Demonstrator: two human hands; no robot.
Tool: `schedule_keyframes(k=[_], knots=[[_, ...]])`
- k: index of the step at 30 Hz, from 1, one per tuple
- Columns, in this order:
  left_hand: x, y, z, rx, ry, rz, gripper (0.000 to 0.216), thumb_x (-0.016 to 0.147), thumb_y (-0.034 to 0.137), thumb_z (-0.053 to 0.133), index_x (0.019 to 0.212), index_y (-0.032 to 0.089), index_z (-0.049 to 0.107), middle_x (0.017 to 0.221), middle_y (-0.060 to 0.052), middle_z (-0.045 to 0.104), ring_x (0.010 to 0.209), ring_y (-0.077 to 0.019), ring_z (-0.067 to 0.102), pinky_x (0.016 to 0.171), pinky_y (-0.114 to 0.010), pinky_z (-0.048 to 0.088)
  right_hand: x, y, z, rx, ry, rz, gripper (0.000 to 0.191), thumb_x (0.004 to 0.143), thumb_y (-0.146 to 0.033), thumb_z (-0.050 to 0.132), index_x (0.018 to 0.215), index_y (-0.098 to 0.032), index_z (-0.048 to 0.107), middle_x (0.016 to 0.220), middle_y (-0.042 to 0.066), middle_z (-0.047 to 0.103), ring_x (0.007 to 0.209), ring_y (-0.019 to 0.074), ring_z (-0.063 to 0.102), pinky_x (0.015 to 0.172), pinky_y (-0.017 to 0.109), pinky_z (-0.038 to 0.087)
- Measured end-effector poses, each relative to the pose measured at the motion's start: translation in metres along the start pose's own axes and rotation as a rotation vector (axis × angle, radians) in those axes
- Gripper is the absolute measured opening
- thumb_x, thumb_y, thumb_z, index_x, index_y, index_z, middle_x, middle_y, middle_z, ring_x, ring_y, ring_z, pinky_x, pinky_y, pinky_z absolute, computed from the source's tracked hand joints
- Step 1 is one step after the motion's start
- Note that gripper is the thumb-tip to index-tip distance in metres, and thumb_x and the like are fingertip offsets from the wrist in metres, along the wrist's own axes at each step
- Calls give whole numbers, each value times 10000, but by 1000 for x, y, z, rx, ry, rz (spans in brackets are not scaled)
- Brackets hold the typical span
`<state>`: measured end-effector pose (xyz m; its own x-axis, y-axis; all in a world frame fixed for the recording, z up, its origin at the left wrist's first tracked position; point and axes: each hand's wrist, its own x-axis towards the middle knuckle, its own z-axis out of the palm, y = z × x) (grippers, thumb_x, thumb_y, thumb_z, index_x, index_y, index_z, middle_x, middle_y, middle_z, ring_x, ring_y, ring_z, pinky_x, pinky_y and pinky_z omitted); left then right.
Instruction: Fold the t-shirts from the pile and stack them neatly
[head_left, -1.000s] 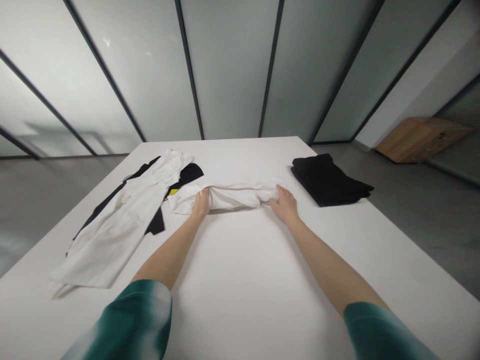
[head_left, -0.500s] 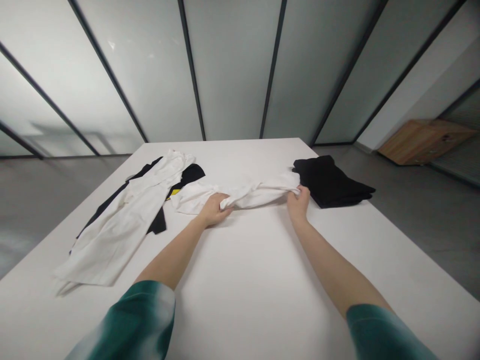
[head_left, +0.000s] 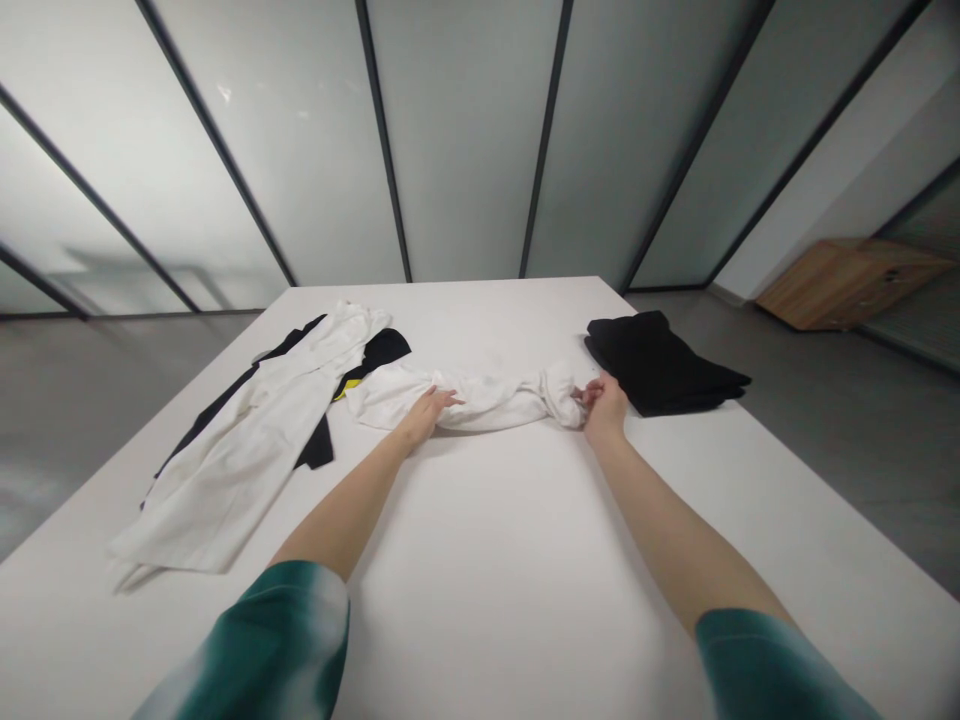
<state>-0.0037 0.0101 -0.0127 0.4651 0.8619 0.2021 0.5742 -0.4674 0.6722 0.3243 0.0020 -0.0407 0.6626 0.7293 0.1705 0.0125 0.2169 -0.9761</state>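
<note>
A bunched white garment [head_left: 487,398] lies stretched sideways across the middle of the white table [head_left: 487,560]. My left hand [head_left: 426,412] rests flat on its left part, fingers stretched out. At the garment's right end, my right hand [head_left: 602,402] is closed on the knotted-looking cloth. A folded black garment [head_left: 660,365] lies just to the right of my right hand.
To the left lies a long white garment [head_left: 247,440] spread over a black garment with a yellow patch [head_left: 375,350]. Frosted glass panels stand behind the table. A wooden cabinet [head_left: 847,280] stands on the floor at the far right.
The white garment's right end, held lifted half a second ago, now lies down on the table. My left hand has gone from gripping the cloth to lying flat on it.
</note>
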Motion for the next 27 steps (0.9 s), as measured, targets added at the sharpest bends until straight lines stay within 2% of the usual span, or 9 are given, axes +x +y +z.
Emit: schedule_keyframes(k=[2,4,8,11,14,16,22,24,27], knots=[[1,0,1,28,8,-21,440,902,242,317,974,232,751,1143,-31,740,1242,-217,588,1189,-466,270,-2,-1,0,-120,34,-100,298,795,-522,482,707,-238,503,558,-28,516,568,180,556,620,336,500],[0,1,2,103,-25,8,374,824,216,417,1023,228,734,1158,-39,732,1281,-236,556,1197,-495,234,-6,-2,1,-269,-56,-224,310,781,-504,514,851,-210,587,770,42,653,724,206,613,703,360,511],[-4,5,6,274,-68,60,531,729,198,546,1254,218,626,1370,-82,612,1392,-293,427,1199,-549,181,-23,-6,5,-655,-576,-423,399,740,-434,636,1068,-209,657,1084,108,692,993,266,622,900,430,480],[-5,8,7,391,11,21,540,764,241,580,1302,209,582,1495,-117,483,1422,-327,366,1188,-559,193,-43,-14,12,-828,-801,-673,351,747,-319,664,1082,-215,675,1133,105,670,1061,273,587,965,431,440],[-5,8,6,489,202,-71,527,792,309,619,1297,170,574,1488,-179,461,1369,-374,402,1138,-554,280,-60,-24,20,-880,-808,-880,256,743,-165,616,986,-204,686,1088,107,637,1036,265,548,932,405,430],[-5,8,3,529,299,-139,475,815,363,625,1253,181,600,1397,-186,533,1287,-387,466,1072,-545,352,-65,-30,24,-904,-707,-922,232,723,-88,578,890,-206,685,1026,104,613,1001,268,519,909,408,415],[-5,2,3,524,268,-254,413,919,505,482,1129,192,651,1171,-173,649,1143,-365,562,992,-531,408,-44,-32,11,-884,-300,-804,218,708,-60,524,770,-210,670,1041,120,605,1046,307,490,947,478,374],[-4,-1,7,512,229,-233,414,946,468,432,1189,192,624,1234,-163,639,1192,-343,549,1030,-517,389,-38,-30,7,-824,-356,-784,195,710,-94,529,778,-204,675,1050,116,643,1070,297,527,968,458,384],[-3,-4,11,537,163,-177,415,922,350,458,1290,188,566,1367,-157,578,1313,-338,467,1108,-547,308,-43,-28,8,-645,-623,-636,240,793,-216,526,948,-201,708,908,71,711,923,246,633,907,398,455]])
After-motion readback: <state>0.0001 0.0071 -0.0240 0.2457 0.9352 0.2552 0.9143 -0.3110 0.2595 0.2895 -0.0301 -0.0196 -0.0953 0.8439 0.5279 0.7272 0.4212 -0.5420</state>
